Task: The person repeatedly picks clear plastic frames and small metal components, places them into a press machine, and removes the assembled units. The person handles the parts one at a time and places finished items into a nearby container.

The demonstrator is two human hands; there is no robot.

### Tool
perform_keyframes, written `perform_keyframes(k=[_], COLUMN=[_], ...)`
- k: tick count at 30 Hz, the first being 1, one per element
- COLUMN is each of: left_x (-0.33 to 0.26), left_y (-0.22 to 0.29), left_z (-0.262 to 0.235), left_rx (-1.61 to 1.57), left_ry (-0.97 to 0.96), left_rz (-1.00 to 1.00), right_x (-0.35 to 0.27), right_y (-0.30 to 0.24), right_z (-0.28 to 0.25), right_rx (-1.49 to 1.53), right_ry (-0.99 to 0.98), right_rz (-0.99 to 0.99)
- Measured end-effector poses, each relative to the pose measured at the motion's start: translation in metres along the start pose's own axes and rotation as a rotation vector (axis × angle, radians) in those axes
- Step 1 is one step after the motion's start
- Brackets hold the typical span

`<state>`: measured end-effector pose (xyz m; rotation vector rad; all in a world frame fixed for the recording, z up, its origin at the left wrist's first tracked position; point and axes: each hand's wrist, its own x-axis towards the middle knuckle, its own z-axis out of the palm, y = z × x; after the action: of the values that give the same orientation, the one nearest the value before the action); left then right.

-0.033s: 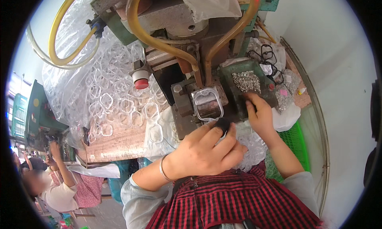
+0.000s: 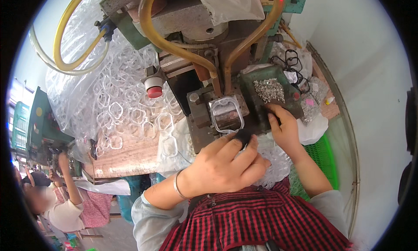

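A clear plastic frame (image 2: pixel 240 113) with rounded corners lies on the metal fixture of the bench press (image 2: pixel 200 116). At the frame's near end is my left hand (image 2: pixel 224 166), its fingers closed on the edge. A black cover or pad (image 2: pixel 244 137) shows at these fingertips; I cannot tell whether it is worn or held. My right hand (image 2: pixel 284 125) reaches into the dark green tray (image 2: pixel 257 76), with index finger and thumb a little apart near its bottom. Beyond those fingers lies a heap of small silvery metal parts (image 2: pixel 270 90). No part can be made out between them.
Many clear frames (image 2: pixel 115 109) lie loose on the wooden table to the left. A red push button (image 2: pixel 154 92) and yellow hoses (image 2: pixel 152 33) stand near the press. A green basket (image 2: pixel 328 164) is at lower right. A co-worker (image 2: pixel 65 207) sits at far left.
My left hand stays at the frame. The fingers of my right hand shift very slightly in the tray. The co-worker's raised hand has moved a little.
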<state>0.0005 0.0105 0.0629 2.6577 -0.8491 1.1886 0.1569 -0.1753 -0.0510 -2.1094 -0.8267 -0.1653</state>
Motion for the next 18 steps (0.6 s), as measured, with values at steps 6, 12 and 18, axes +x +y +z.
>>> perform_keyframes(k=[6, 12, 18], left_x=[0.004, -0.001, -0.015], left_y=[0.003, 0.0, 0.003], left_z=[-0.004, 0.002, -0.007], left_rx=[-0.048, -0.061, -0.066], left_ry=[-0.039, -0.008, -0.034], left_rz=[-0.088, -0.079, -0.063], right_x=[0.04, 0.022, 0.024], right_y=[0.004, 0.012, 0.006], right_z=[-0.021, -0.008, 0.018], right_rx=[0.272, -0.126, -0.412], right_ry=[0.281, 0.197, 0.124], right_rz=[0.151, 0.03, 0.0])
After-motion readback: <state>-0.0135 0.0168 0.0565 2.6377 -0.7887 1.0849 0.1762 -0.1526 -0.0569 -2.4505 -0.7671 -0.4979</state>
